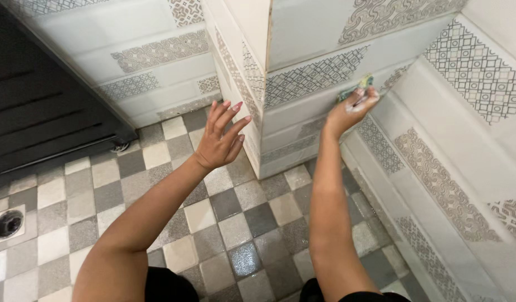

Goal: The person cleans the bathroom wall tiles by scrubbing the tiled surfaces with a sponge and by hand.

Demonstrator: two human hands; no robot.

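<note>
Sponge (363,84), small, green-yellow, pressed flat vs tiled wall (319,78) at lower band of the corner pillar, right of centre.

L to R: dark door (40,100) far left, closed. Round floor drain (8,222) low left, set in checkered floor (224,223) w/ grey & cream squares, wet sheen near bottom centre. Left hand (221,140) raised mid-frame, fingers spread wide, holding nothing, hovering just beside pillar edge, not clearly touching it. Right hand (353,109) further right, fingers curled tight around sponge, white suds on knuckles. Patterned side wall (465,168) runs down far right, meets the back wall at the inner corner.

Step in hand, prob.: scrubbing the lower tile row near the inner corner, soap already on. Next move likely calls for firm pressure + short strokes along the grout line, keeping grip tight since suds make sponge slippery; left hand free to brace on pillar for balance on wet floor.
</note>
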